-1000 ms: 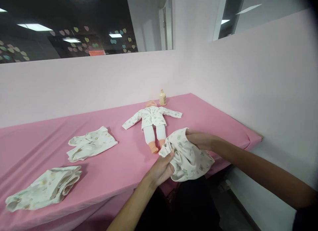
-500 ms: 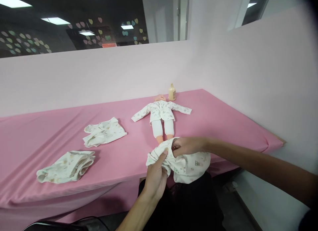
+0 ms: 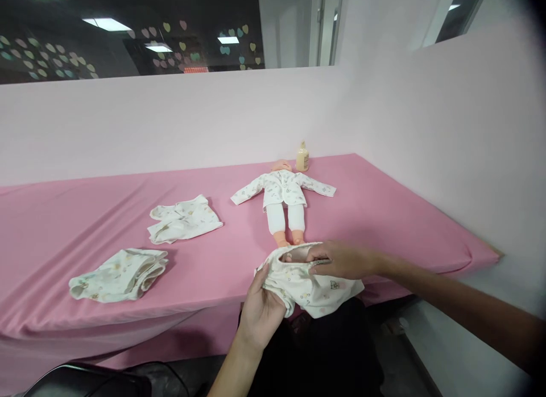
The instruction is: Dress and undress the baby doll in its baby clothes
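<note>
My two hands hold white printed baby pants (image 3: 305,294) at the table's front edge, with the waist opening facing up. My left hand (image 3: 263,306) grips the left side, thumb on top and fingers underneath, partly hidden by the cloth. At the right of the opening, my right hand (image 3: 336,260) pinches the waistband, some fingertips inside it. Just beyond the pants lies a doll (image 3: 276,218) on its back, in a white printed jacket (image 3: 284,186) with sleeves spread and white leggings; its bare feet point toward me.
A pink cloth (image 3: 205,277) covers the table. On the left lie a folded printed garment (image 3: 119,274) and a flatter printed top (image 3: 185,219). A pump bottle (image 3: 302,158) stands beside the doll's head. Walls bound the back and right. A black chair-like object (image 3: 85,380) is at lower left.
My right hand has drawn back from deep inside the pants to the waistband's edge, and the opening shows wider. My left thumb has shifted outward. The whole view has swung slightly left.
</note>
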`<move>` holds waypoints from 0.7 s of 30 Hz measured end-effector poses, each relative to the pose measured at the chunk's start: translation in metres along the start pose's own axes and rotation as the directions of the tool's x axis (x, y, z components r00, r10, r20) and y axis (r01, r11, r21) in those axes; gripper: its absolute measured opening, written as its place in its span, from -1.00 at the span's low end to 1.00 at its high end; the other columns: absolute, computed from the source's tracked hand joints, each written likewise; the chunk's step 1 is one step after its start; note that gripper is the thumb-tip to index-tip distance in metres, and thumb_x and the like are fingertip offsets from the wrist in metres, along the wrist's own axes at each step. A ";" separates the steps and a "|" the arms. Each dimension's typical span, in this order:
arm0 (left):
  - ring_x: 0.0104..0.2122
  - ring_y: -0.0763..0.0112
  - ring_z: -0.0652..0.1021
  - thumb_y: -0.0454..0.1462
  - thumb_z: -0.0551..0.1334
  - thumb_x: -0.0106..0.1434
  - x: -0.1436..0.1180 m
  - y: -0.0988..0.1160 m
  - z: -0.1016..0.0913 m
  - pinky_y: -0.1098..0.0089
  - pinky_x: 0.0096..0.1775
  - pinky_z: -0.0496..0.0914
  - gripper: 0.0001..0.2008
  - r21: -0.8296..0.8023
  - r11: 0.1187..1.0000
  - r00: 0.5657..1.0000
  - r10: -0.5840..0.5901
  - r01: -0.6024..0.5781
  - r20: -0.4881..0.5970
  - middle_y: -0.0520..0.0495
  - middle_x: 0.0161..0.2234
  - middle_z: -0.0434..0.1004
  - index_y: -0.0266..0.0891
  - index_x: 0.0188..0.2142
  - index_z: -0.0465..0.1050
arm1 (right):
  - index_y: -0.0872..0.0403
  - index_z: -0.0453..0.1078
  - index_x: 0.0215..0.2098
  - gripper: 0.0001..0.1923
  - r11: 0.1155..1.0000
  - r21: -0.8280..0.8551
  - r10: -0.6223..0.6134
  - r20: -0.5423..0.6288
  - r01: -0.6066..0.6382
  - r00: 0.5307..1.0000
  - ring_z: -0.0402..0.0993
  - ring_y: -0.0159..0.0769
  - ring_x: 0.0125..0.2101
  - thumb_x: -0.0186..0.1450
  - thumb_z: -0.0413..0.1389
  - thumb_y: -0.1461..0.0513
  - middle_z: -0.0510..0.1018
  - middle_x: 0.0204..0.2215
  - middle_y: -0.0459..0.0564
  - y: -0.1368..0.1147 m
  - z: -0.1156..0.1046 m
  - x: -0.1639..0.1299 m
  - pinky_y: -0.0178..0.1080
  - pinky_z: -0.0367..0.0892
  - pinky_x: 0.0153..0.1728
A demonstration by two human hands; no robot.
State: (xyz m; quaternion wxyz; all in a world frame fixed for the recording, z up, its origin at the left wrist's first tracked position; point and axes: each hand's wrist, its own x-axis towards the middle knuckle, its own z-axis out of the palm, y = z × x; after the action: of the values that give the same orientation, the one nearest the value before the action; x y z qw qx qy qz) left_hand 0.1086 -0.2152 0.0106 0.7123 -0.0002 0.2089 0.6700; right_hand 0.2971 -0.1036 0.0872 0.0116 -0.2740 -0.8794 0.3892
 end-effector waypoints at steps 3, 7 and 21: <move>-0.21 0.40 0.62 -0.36 0.21 0.31 -0.003 -0.005 -0.006 0.35 0.06 0.43 -0.87 0.043 0.998 0.999 -0.052 0.052 -0.007 -0.11 -0.27 0.63 -0.34 -0.21 0.54 | 0.07 0.53 -0.17 -0.73 0.998 -0.028 -0.059 0.056 0.061 0.997 0.46 -0.25 -0.26 0.32 0.05 0.14 0.58 -0.25 -0.03 0.008 -0.006 0.008 -0.27 0.27 -0.27; -0.21 0.33 0.62 -0.41 0.25 0.27 -0.007 -0.012 -0.008 0.26 0.10 0.41 -0.85 0.164 0.983 0.996 -0.084 0.080 0.020 -0.15 -0.25 0.62 -0.38 -0.17 0.54 | 0.09 0.53 -0.16 -0.72 0.996 -0.001 -0.091 0.063 0.091 0.994 0.43 -0.31 -0.31 0.32 0.06 0.12 0.56 -0.27 -0.03 0.017 -0.016 0.019 -0.29 0.25 -0.30; -0.05 0.27 0.59 -0.27 0.19 0.36 0.010 -0.016 -0.009 0.30 0.02 0.50 -0.76 0.152 0.988 0.994 0.048 -0.032 -0.101 -0.22 0.00 0.55 -0.32 -0.04 0.51 | 0.14 0.34 0.01 -0.37 0.898 0.329 0.378 -0.235 -0.292 0.896 0.48 -0.14 -0.18 0.13 0.24 -0.08 0.52 -0.14 0.14 0.013 -0.023 0.105 -0.20 0.37 -0.22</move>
State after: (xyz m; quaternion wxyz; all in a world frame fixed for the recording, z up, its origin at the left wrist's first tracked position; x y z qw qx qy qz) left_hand 0.1217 -0.2095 -0.0055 0.6849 0.0226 0.2958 0.6655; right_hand 0.2195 -0.0290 0.0740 0.1131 -0.4727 -0.7412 0.4630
